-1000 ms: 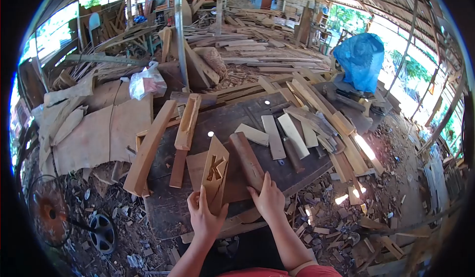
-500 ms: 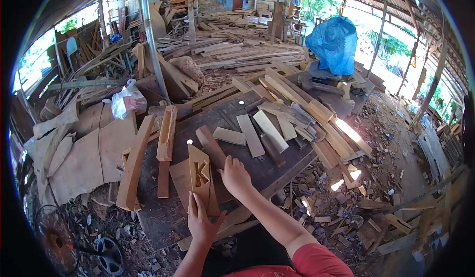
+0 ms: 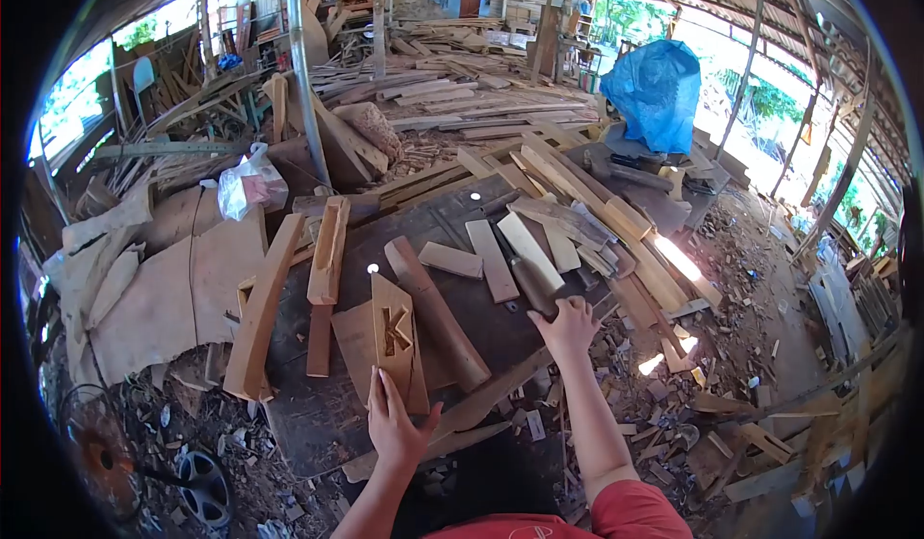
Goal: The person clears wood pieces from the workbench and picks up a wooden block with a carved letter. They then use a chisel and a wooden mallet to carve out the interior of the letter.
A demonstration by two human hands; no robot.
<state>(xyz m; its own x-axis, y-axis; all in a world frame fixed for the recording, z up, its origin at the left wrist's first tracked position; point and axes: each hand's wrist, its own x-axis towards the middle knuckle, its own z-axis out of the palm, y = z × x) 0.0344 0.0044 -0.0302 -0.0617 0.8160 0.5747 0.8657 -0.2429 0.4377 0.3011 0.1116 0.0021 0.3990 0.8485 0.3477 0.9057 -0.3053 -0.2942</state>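
Note:
On the dark workbench (image 3: 358,241) lies a pointed wooden board (image 3: 404,320) with a K-like shape cut into it. My left hand (image 3: 395,423) rests at the board's near end, fingers extended and thumb spread. A long brown wooden bar (image 3: 438,313) lies slanted just right of the board. My right hand (image 3: 568,327) is at the bench's right edge, fingers spread and slightly bent, close to the near end of a dark-handled tool (image 3: 532,284). Pale wood pieces (image 3: 529,250) lie beyond that hand.
Thick wooden beams (image 3: 265,308) stand at the bench's left side, beside a hollowed block (image 3: 329,250). Long planks (image 3: 616,217) are stacked at the right. Behind them is a blue plastic cover (image 3: 654,91). A metal post (image 3: 300,77) rises behind the bench. Wood scraps litter the ground.
My right hand has moved right, away from the brown bar to the dark-handled tool, uncovering the bar's near part. My left hand stays at the carved board. The view has shifted slightly.

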